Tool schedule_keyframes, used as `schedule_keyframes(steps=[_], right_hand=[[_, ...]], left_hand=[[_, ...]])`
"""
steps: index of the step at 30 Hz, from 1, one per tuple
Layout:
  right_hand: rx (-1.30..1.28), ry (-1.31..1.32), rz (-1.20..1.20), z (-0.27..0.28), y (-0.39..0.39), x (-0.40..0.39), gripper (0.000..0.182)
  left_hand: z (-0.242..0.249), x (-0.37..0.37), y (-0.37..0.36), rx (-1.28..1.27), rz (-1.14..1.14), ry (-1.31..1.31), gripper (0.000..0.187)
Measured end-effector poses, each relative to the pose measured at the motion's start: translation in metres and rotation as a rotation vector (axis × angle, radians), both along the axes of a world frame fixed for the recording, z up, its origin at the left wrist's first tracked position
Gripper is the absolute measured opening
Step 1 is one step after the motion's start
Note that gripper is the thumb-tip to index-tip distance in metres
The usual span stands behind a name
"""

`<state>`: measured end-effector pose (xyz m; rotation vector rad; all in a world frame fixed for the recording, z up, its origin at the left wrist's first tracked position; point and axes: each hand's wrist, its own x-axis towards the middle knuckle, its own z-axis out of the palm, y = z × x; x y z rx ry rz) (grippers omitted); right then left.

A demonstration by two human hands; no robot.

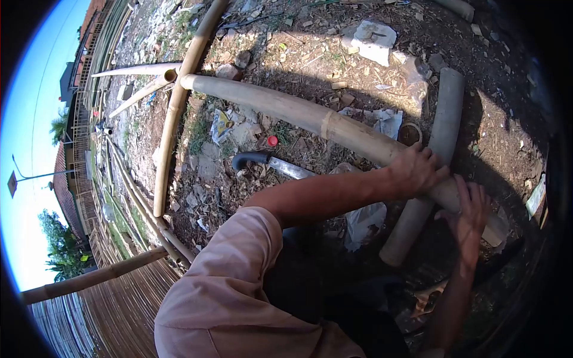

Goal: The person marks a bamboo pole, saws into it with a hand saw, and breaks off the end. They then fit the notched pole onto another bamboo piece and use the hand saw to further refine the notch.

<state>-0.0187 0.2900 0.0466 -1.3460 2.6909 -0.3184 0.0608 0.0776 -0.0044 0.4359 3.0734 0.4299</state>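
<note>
A long bamboo pole (pixel 286 107) runs from the upper left toward the lower right. My left hand (pixel 412 170) is closed around it near its closer end. Just beyond, toward that end, my right hand (pixel 470 209) also grips the pole, thumb on one side and fingers over the top. Under the pole lies a shorter, thick bamboo piece (pixel 447 113), crossing it close to my hands. On the ground beside my left forearm is a bladed tool with a black curved handle (pixel 250 159); the forearm hides part of its metal blade (pixel 289 168).
Another bamboo pole (pixel 173 128) crosses at the long pole's far end. Wood chips, a white sheet (pixel 375 43), a red cap (pixel 273 141), a stone (pixel 228 71) and plastic scraps (pixel 365 224) litter the ground. A bamboo fence (pixel 119 310) stands at the left.
</note>
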Motion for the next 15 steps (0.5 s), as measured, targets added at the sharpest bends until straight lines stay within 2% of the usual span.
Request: schedule_keyframes(steps=[3,9,15], right_hand=[[-0.019,-0.029,-0.005,-0.010,0.010,0.002,0.101],[0.017,0.014,0.035,-0.014,0.008,-0.018,0.106],[0.020,0.089,-0.120,-0.015,0.013,0.002,0.099]], left_hand=[[-0.003,0.008,0.003,0.012,0.035,0.051,0.070],[0.009,-0.009,-0.013,0.069,0.005,-0.012,0.077],[0.028,-0.014,-0.007,0.102,-0.016,-0.025,0.089]])
